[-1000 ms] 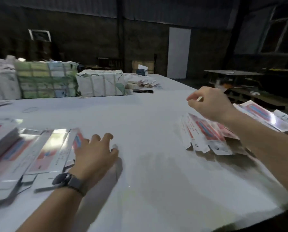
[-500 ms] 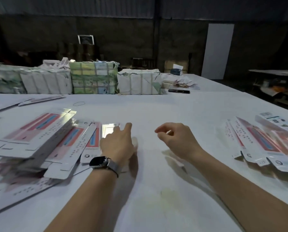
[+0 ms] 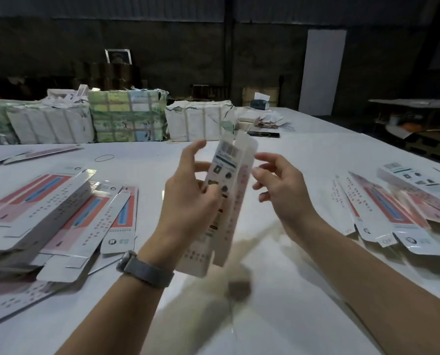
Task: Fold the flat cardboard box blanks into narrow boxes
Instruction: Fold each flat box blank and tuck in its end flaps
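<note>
Blank [image 3: 229, 201] gripped by left hand [image 3: 190, 198] above table [image 3: 277, 290]; right hand [image 3: 280, 190] loose beside its edge.

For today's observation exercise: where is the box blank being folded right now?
In the head view the box blank stands near upright at centre, above the table, gripped by the left hand, the right hand beside it.

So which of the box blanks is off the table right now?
The box blank held upright between the hands, gripped by the left hand. The left stack and the right pile lie flat on the table.
</note>
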A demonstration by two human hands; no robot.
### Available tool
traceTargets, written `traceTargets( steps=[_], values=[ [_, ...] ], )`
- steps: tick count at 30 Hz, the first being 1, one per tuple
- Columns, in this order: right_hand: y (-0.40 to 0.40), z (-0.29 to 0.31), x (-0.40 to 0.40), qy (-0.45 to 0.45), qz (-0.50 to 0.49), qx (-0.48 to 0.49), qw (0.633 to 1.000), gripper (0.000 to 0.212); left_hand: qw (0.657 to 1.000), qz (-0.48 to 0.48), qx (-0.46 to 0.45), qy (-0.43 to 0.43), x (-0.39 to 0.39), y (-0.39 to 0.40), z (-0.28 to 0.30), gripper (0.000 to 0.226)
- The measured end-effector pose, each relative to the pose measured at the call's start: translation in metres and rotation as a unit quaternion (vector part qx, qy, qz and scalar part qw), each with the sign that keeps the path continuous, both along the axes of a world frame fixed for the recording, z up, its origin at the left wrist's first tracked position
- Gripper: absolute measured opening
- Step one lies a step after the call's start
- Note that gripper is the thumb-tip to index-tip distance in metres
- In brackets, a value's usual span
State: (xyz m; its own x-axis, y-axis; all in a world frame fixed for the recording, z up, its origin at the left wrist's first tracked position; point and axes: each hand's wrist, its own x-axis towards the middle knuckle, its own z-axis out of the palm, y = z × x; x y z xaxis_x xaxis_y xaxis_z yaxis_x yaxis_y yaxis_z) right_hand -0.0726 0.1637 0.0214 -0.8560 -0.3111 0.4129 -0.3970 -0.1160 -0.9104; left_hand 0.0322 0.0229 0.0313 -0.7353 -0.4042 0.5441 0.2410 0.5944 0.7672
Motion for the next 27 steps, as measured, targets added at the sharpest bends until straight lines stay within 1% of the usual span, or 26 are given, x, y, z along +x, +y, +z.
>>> traceTargets(
  steps=[1, 2, 3, 4, 6, 8, 9, 10, 11, 12, 13, 16, 18, 20, 22, 24, 27],
  values=[
    [0.002, 0.0, 0.0, 0.023, -0.017, 0.006, 1.0, 0.022, 0.994, -0.058, 0.086, -0.028, 0.0, 0.003, 0.0, 0.071],
    [0.004, -0.001, 0.0, 0.038, -0.034, 0.013, 0.999, 0.029, 0.979, -0.11, 0.159, -0.064, 0.0, 0.006, -0.001, 0.071],
    [0.005, -0.002, 0.0, 0.04, -0.043, 0.017, 0.998, 0.035, 0.961, -0.151, 0.211, -0.093, -0.001, 0.008, -0.002, 0.069],
    [0.006, -0.002, 0.001, 0.035, -0.039, 0.018, 0.998, 0.039, 0.946, -0.182, 0.244, -0.107, -0.001, 0.009, -0.002, 0.065],
    [0.007, -0.003, 0.003, 0.036, -0.015, 0.015, 0.999, 0.039, 0.931, -0.216, 0.272, -0.112, 0.0, 0.01, -0.002, 0.057],
    [0.006, -0.003, 0.007, 0.083, -0.014, 0.036, 0.996, 0.037, 0.925, -0.224, 0.287, -0.108, 0.001, 0.01, -0.005, 0.056],
    [0.005, -0.002, 0.009, 0.105, -0.013, 0.046, 0.993, 0.038, 0.914, -0.239, 0.311, -0.107, 0.002, 0.009, -0.007, 0.056],
    [0.004, -0.003, 0.01, 0.115, -0.007, 0.049, 0.992, 0.039, 0.892, -0.268, 0.349, -0.105, 0.002, 0.009, -0.008, 0.054],
    [0.004, -0.003, 0.012, 0.108, 0.008, 0.045, 0.993, 0.041, 0.866, -0.3, 0.386, -0.104, 0.003, 0.01, -0.008, 0.05],
    [0.004, -0.004, 0.013, 0.1, 0.021, 0.043, 0.994, 0.043, 0.848, -0.317, 0.411, -0.108, 0.005, 0.012, -0.007, 0.047],
    [0.005, -0.004, 0.014, 0.102, 0.026, 0.047, 0.993, 0.046, 0.843, -0.313, 0.42, -0.119, 0.005, 0.012, -0.007, 0.045],
    [0.008, -0.001, 0.015, 0.161, 0.013, 0.084, 0.983, 0.063, 0.857, -0.262, 0.412, -0.166, 0.006, 0.012, -0.007, 0.051],
    [0.01, 0.0, 0.014, 0.197, 0.003, 0.12, 0.973, 0.068, 0.856, -0.264, 0.408, -0.174, 0.006, 0.012, -0.009, 0.052],
    [0.009, -0.001, 0.013, 0.202, -0.002, 0.141, 0.969, 0.062, 0.851, -0.281, 0.41, -0.172, 0.006, 0.014, -0.012, 0.05],
    [0.008, -0.001, 0.011, 0.206, -0.027, 0.14, 0.968, 0.051, 0.846, -0.291, 0.411, -0.177, 0.005, 0.017, -0.014, 0.05],
    [0.009, 0.002, 0.01, 0.198, -0.048, 0.116, 0.972, 0.037, 0.842, -0.307, 0.407, -0.179, 0.004, 0.02, -0.015, 0.052],
    [0.012, 0.008, 0.008, 0.162, -0.038, 0.076, 0.983, 0.021, 0.851, -0.318, 0.375, -0.185, 0.001, 0.023, -0.017, 0.054]
  ],
)
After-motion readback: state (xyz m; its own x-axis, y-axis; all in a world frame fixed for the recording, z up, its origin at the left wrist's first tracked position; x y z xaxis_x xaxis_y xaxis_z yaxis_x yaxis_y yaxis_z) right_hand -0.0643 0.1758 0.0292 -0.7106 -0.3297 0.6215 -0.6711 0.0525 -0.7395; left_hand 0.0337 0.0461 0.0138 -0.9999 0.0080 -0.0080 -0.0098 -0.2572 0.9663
